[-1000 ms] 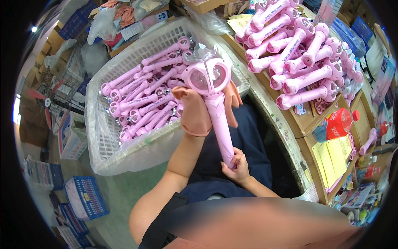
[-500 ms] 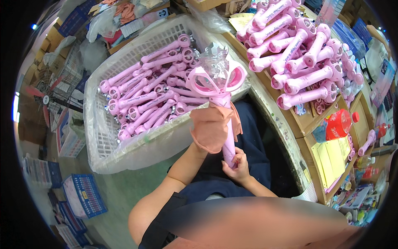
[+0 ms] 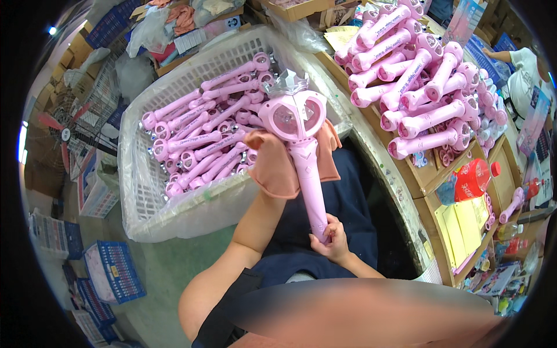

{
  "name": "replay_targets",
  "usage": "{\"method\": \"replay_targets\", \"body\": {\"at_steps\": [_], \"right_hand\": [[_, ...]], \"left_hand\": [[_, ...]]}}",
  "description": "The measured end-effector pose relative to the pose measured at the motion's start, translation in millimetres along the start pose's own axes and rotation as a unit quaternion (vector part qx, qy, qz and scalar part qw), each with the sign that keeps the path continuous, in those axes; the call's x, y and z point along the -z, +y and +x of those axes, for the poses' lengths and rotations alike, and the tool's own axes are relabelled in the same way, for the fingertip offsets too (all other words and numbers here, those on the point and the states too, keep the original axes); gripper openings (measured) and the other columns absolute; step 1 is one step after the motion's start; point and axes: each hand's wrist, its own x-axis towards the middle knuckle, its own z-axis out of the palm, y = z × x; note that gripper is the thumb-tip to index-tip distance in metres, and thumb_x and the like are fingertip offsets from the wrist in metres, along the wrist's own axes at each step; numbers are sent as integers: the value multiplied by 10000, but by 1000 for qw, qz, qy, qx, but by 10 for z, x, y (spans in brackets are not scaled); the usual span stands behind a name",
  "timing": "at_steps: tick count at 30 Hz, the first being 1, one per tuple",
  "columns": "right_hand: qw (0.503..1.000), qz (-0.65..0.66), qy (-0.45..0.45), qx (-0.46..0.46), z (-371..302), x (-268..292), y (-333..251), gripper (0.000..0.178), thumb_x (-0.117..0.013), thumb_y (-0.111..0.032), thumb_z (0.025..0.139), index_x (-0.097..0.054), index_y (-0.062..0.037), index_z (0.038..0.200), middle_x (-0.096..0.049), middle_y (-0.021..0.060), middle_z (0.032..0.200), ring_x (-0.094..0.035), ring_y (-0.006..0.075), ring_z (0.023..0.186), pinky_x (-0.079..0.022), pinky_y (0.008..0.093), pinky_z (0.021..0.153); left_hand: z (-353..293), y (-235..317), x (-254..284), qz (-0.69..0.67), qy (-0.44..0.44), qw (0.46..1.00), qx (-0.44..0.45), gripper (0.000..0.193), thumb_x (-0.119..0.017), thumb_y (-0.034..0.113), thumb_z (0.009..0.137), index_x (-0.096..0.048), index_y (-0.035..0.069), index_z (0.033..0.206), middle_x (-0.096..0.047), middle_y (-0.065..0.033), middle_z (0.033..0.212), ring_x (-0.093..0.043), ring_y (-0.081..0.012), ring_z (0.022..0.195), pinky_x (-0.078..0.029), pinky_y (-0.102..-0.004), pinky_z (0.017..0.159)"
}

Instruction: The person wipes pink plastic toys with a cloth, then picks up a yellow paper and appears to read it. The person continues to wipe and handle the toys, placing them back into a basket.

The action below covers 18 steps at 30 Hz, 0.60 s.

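Observation:
A pink toy wand [image 3: 307,180] stands tilted in front of me, its round-windowed head topped by a clear crown [image 3: 287,83]. My right hand [image 3: 333,239] is closed around the lower end of its handle. An orange cloth [image 3: 275,168] covers my left hand, so only the wrist [image 3: 274,203] shows below it. The cloth passes behind the upper handle and its other end hangs at the right. Left fingers are hidden under the cloth and behind the wand.
A white plastic-lined basket [image 3: 139,200] of several pink wands stands at left. More wands [image 3: 426,110] are piled on the right bench, beside a red-labelled bottle [image 3: 473,180] and yellow papers [image 3: 464,226]. A fan [image 3: 67,133] stands far left; another person [image 3: 525,75] is at far right.
The wand's head has turned to face me more squarely and tilted slightly left. The cloth, earlier across the handle's front, now lies behind it. My right hand still holds the lower end.

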Motion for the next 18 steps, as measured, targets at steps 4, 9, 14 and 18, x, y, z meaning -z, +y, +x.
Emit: {"method": "replay_targets", "body": {"at_steps": [4, 9, 14, 18], "right_hand": [[998, -40, 37, 21, 31, -2, -8, 484, -781, -42, 698, -375, -50, 962, -559, 256, 1153, -601, 240, 794, -490, 286, 647], [998, -43, 40, 20, 31, 8, 13, 480, -780, -53, 710, -371, -44, 962, -552, 243, 1157, -580, 205, 740, -476, 267, 606], [999, -35, 40, -1, -12, -7, 51, 482, -778, -54, 717, -362, -46, 961, -547, 239, 1164, -579, 193, 731, -479, 261, 607], [999, -18, 41, -2, -25, -23, 73, 483, -779, -52, 716, -361, -48, 959, -546, 243, 1166, -581, 195, 734, -481, 262, 610]], "left_hand": [[-327, -125, -90, 233, -93, 968, -17, 347, -550, 207, 913, -460, -21, 1158, -524, -118, 1099, -510, -201, 1003, -397, -336, 945], [-634, -202, -232, -255, -149, 955, 8, 297, -500, 120, 900, -504, -42, 1148, -536, -145, 1083, -526, -232, 1012, -435, -311, 917], [-869, -348, -260, -692, -110, 703, 121, 407, -406, 141, 979, -426, -75, 1323, -510, -141, 1257, -509, -200, 1118, -425, -302, 968], [-888, -348, -243, -526, -98, 817, 216, 515, -426, 311, 961, -455, -87, 1287, -526, -156, 1249, -525, -219, 1101, -433, -303, 961]]}}
